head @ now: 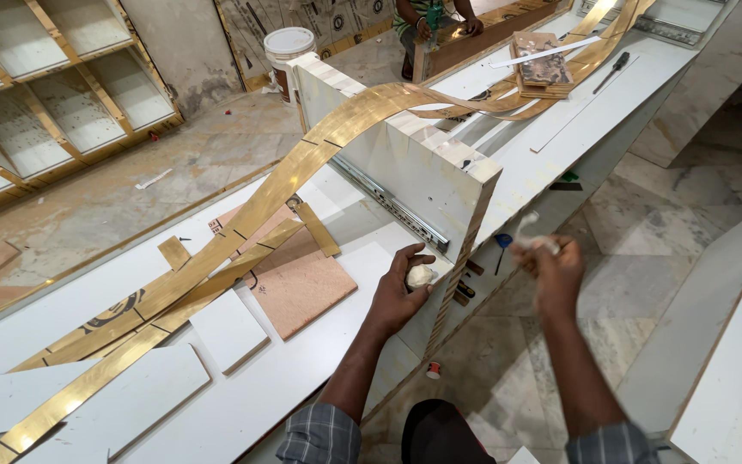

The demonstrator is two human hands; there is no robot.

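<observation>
1. Gold strips [156, 301] lie across the white counter [294, 378].
2. The left hand [401, 288] holds a small white lump [420, 275] beside the upright white board [405, 172].
3. The right hand [551, 266] pinches a white scrap [527, 228].

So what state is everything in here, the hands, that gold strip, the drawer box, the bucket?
Left hand: closed around a pale lump.
Right hand: pinching a whitish wad.
Gold strip: bent in an arch over the drawer box.
Drawer box: standing on edge on the white board.
Bucket: upright on the floor.
</observation>
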